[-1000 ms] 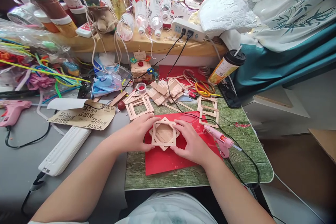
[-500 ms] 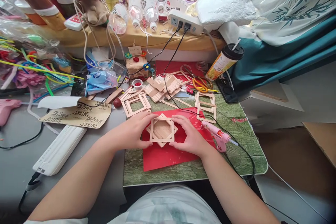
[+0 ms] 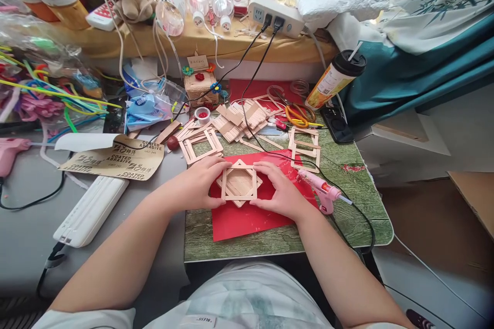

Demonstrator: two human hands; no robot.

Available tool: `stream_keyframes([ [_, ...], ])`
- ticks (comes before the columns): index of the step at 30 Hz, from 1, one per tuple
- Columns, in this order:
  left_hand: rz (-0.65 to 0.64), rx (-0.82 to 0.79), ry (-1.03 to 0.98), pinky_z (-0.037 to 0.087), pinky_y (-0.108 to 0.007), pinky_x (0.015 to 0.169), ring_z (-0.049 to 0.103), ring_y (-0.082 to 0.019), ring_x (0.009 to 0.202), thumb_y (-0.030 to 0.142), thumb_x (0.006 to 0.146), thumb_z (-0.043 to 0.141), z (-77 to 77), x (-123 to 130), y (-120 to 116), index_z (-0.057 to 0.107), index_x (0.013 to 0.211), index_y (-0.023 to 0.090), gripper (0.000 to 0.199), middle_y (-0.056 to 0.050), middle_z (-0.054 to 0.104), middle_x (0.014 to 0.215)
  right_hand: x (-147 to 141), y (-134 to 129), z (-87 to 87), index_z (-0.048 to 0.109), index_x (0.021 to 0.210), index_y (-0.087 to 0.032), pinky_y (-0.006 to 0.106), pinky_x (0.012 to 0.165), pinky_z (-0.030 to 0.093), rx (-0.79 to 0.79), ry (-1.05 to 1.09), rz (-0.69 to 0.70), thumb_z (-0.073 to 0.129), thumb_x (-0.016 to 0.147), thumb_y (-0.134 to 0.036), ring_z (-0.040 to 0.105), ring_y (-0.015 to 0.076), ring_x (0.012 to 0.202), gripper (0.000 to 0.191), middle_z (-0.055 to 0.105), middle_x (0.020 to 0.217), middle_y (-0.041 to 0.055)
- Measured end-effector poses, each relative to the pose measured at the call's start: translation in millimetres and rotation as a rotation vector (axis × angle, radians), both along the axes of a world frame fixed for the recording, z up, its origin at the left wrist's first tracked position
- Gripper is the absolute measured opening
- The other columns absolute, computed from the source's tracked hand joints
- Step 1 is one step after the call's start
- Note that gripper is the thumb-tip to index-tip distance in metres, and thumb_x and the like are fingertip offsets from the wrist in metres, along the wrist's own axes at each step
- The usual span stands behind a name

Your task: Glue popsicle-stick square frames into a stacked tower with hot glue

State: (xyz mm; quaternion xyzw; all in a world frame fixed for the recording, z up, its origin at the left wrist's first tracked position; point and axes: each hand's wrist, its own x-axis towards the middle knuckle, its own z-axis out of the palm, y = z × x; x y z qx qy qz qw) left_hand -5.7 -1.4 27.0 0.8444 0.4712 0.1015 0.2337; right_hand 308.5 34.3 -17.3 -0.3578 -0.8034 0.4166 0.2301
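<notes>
Watching from across the room, I see both hands clamped on one square frame (image 3: 239,197) of craft sticks, over the left half of the red sheet (image 3: 247,226). The left hand (image 3: 198,183) has its thumb at the near left corner and fingertips at the far left; the right hand (image 3: 278,194) mirrors it opposite. Underneath, a layered stick base (image 3: 240,183) is turned so its corners poke past the frame's sides. I can't tell whether the two touch all round.

Uneven pressure from either thumb could, I'd judge, twist the frame askew or pop a corner joint. The base could also skid if the red sheet slides beneath it.

At the red sheet's right edge lies a pink glue gun (image 3: 326,198), nozzle close to the right hand; a careless swing might knock it or, if it's hot, burn a finger. Its black cord (image 3: 252,139) runs across the red sheet's far right corner, so a snagging sleeve could drag it.
</notes>
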Motion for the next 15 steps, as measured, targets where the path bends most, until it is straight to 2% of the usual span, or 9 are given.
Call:
stream_keyframes([
  [4,0.004,0.018,-0.019,0.045,-0.056,0.127,0.042,-0.043,0.158,0.055,0.09,0.079,0.3,3.2,-1.1,0.049,0.158,0.019,0.083,-0.02,0.053,0.162,0.7,0.0,0.9,0.054,0.158,-0.036,0.061,0.131,0.041,-0.015,0.01,-0.003,0.095,0.082,-0.041,0.047,0.0363,0.158,0.087,0.054,0.164,0.011],
  [10,0.016,0.022,0.003,0.046,-0.054,0.126,0.046,-0.042,0.156,0.046,0.087,0.08,1.5,6.4,-2.5,0.05,0.156,0.018,0.08,-0.02,0.055,0.159,0.7,1.6,0.2,0.057,0.154,-0.036,0.059,0.132,0.04,-0.057,0.015,-0.021,0.098,0.078,-0.045,0.05,0.0359,0.156,0.088,0.055,0.163,0.0099],
  [15,0.026,0.016,0.015,0.046,-0.054,0.126,0.051,-0.041,0.151,0.047,0.086,0.081,0.7,8.1,-1.7,0.052,0.154,0.019,0.079,-0.019,0.059,0.154,-0.5,0.7,1.8,0.055,0.156,-0.034,0.06,0.133,0.039,-0.035,0.008,0.002,0.095,0.081,-0.039,0.046,0.0356,0.158,0.085,0.051,0.164,0.0112],
])
